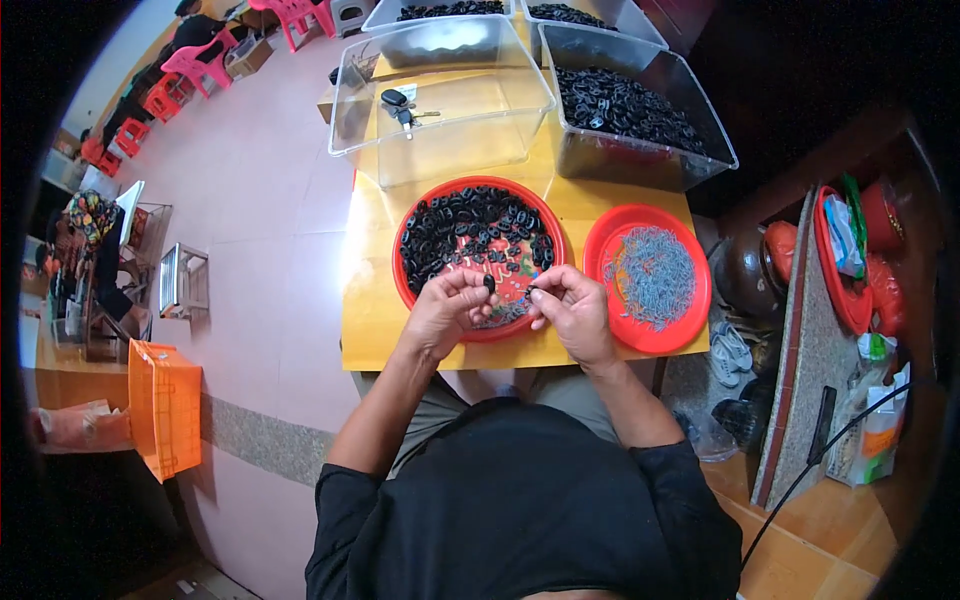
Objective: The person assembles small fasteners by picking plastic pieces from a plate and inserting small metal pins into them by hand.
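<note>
Table status?

Yellow, smooth top. Transparent bin rear right heaped with black pieces; finished or raw, can't tell.

Left to do?

Lots, I'd judge: round red tray strewn with loose glossy ovals, red plate just beside it loaded too.

Hands?

Both pinched over tray. Left hand grips black oval piece, smooth. Right hand grips small dark bit, shape unclear; the two are apart, so current unit looks unfinished.

Plate contents?

Thin grey slivers, metal-looking.
</note>
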`<action>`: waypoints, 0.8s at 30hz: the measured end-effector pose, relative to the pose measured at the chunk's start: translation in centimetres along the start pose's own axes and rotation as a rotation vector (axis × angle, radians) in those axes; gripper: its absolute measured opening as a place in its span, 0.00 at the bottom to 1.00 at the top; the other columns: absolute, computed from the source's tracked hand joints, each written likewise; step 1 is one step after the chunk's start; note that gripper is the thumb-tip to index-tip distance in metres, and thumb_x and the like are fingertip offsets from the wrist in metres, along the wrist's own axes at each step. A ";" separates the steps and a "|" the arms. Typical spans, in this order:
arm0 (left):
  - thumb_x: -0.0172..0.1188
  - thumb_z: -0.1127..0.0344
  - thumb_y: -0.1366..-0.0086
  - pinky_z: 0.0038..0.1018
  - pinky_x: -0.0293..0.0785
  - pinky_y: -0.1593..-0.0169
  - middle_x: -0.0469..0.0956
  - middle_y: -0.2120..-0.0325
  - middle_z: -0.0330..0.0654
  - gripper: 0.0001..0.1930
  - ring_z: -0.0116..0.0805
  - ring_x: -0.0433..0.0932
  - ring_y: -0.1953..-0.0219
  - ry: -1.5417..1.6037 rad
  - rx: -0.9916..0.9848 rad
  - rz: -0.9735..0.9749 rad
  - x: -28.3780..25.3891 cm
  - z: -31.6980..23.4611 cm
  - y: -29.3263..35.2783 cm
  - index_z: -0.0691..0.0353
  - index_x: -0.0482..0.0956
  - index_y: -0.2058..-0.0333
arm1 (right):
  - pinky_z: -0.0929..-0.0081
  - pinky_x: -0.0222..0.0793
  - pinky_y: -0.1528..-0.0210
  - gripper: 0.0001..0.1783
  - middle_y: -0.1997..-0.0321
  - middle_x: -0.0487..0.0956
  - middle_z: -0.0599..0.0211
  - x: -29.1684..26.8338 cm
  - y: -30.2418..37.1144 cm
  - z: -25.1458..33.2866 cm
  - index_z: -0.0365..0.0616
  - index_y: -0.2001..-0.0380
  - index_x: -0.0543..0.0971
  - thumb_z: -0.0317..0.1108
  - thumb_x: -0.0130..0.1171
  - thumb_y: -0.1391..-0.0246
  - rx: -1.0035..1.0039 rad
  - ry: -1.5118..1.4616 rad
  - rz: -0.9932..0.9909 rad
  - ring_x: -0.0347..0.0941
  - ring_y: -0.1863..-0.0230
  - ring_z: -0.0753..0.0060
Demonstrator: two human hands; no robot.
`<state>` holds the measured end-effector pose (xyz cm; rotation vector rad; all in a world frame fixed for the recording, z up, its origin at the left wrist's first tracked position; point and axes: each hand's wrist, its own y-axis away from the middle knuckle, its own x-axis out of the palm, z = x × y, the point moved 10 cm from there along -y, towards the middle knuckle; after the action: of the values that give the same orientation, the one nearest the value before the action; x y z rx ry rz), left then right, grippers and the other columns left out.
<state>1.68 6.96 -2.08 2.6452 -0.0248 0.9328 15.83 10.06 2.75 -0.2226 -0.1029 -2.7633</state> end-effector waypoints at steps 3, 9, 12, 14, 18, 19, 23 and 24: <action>0.57 0.74 0.44 0.17 0.69 0.71 0.76 0.74 0.41 0.05 0.25 0.73 0.75 0.115 -0.043 0.049 0.5 1.2 1.1 0.64 0.73 0.67 | 0.88 0.70 0.78 0.03 0.76 0.73 0.71 1.5 0.5 0.8 0.37 0.70 0.72 0.21 0.53 0.50 -0.025 0.068 0.014 0.69 0.79 0.87; 0.57 0.74 0.44 0.17 0.70 0.71 0.76 0.74 0.41 0.05 0.25 0.74 0.74 0.256 -0.078 0.101 1.7 1.7 2.3 0.64 0.73 0.68 | 0.89 0.67 0.79 0.04 0.76 0.73 0.72 2.6 1.0 1.2 0.37 0.70 0.72 0.21 0.53 0.50 -0.046 0.100 0.029 0.68 0.79 0.88; 0.57 0.74 0.44 0.18 0.71 0.70 0.77 0.74 0.41 0.05 0.25 0.75 0.74 0.104 0.011 0.034 0.9 1.2 2.5 0.64 0.72 0.68 | 0.88 0.67 0.79 0.04 0.76 0.73 0.72 2.9 1.3 1.8 0.37 0.70 0.72 0.21 0.53 0.50 -0.067 0.127 0.029 0.68 0.79 0.87; 0.57 0.75 0.44 0.18 0.72 0.70 0.77 0.74 0.40 0.05 0.25 0.75 0.74 0.027 0.089 -0.011 0.6 0.4 2.7 0.63 0.72 0.68 | 0.88 0.67 0.78 0.03 0.77 0.72 0.72 2.7 1.3 1.8 0.37 0.70 0.72 0.21 0.53 0.50 -0.069 0.145 0.026 0.68 0.79 0.87; 0.57 0.77 0.46 0.16 0.70 0.69 0.76 0.75 0.36 0.05 0.21 0.73 0.73 -0.175 0.242 -0.075 0.6 -1.5 3.4 0.63 0.72 0.70 | 0.88 0.67 0.78 0.03 0.77 0.72 0.72 2.8 1.3 2.1 0.36 0.70 0.72 0.21 0.53 0.50 -0.089 0.162 0.023 0.67 0.79 0.88; 0.57 0.77 0.46 0.16 0.70 0.69 0.76 0.75 0.36 0.05 0.21 0.73 0.73 -0.171 0.241 -0.077 0.5 -1.5 3.4 0.63 0.72 0.70 | 0.88 0.67 0.78 0.03 0.77 0.72 0.72 2.9 1.3 2.1 0.36 0.70 0.72 0.21 0.53 0.50 -0.086 0.164 0.025 0.67 0.79 0.88; 0.58 0.78 0.47 0.13 0.67 0.68 0.73 0.76 0.31 0.06 0.16 0.70 0.74 -0.333 0.368 -0.072 0.9 -2.4 3.9 0.64 0.73 0.70 | 0.89 0.66 0.78 0.03 0.75 0.71 0.72 3.6 1.4 2.5 0.36 0.70 0.73 0.20 0.53 0.51 -0.110 0.159 0.044 0.67 0.78 0.88; 0.58 0.78 0.47 0.13 0.67 0.68 0.72 0.77 0.30 0.05 0.15 0.69 0.74 -0.367 0.384 -0.080 1.0 -2.5 4.0 0.65 0.73 0.70 | 0.89 0.66 0.78 0.03 0.74 0.71 0.71 3.6 1.4 2.6 0.35 0.71 0.72 0.20 0.53 0.51 -0.119 0.158 0.044 0.67 0.78 0.88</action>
<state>0.41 4.04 1.59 3.1104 0.1884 0.4487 13.34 7.77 5.98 -0.0367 0.1066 -2.7335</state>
